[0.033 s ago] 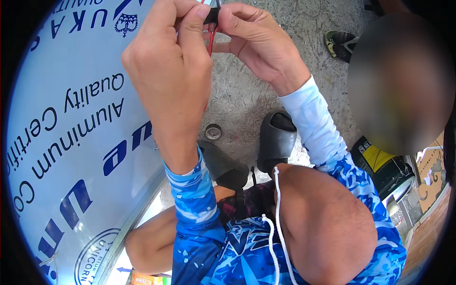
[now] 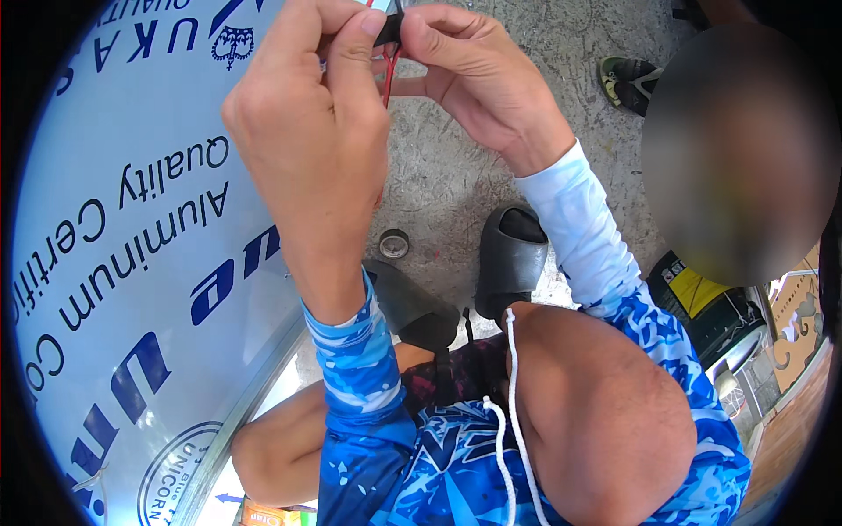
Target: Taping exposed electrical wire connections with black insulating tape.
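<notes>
At the top of the head view, my left hand [image 2: 307,114] pinches a short black strip [image 2: 388,31] that looks like tape, between thumb and fingers. The fingers of my right hand [image 2: 482,83] are closed at the strip's other side, the thumb close against it. A thin red wire [image 2: 389,74] runs down from the strip between my hands. Both hands are raised above the concrete floor [image 2: 438,167]. The top edge cuts off some fingertips and the upper end of the wire.
A large pale-blue panel [image 2: 167,289] with dark printing fills the left side. A small round ring [image 2: 394,244] lies on the floor near my dark slippers [image 2: 511,263]. To the right are a blurred person, a sandalled foot [image 2: 627,83] and a dark green bucket [image 2: 715,320].
My left hand and the black strip have shifted very slightly to the left. My right hand has hardly moved.
</notes>
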A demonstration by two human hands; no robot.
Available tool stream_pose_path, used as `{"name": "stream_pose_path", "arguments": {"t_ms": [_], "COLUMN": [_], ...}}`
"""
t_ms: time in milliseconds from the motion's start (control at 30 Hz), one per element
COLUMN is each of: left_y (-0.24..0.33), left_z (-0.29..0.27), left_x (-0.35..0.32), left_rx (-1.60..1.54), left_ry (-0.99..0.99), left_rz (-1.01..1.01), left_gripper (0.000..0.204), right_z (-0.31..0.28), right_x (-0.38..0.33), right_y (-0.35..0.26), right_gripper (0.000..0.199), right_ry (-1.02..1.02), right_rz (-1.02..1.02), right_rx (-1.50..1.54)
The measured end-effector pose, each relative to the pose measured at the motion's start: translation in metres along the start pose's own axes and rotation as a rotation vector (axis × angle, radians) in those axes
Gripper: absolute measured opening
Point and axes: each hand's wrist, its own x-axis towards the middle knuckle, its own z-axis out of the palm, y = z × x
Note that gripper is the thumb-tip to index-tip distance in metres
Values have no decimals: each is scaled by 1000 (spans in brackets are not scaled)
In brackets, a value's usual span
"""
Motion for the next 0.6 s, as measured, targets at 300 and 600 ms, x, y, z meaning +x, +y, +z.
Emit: {"name": "stream_pose_path", "arguments": {"t_ms": [300, 600], "left_y": [3, 4], "left_z": [-7, 0], "left_x": [-2, -4], "left_rx": [-139, -85], "left_ry": [31, 69], "left_rz": [-121, -107], "left_gripper": [9, 11], "right_z": [6, 9], "right_x": [-5, -2], "right_y": [-12, -6], "right_gripper": [23, 20], "right_ry": [-30, 33], "right_rz": [-9, -140], "right_rx": [-171, -257]}}
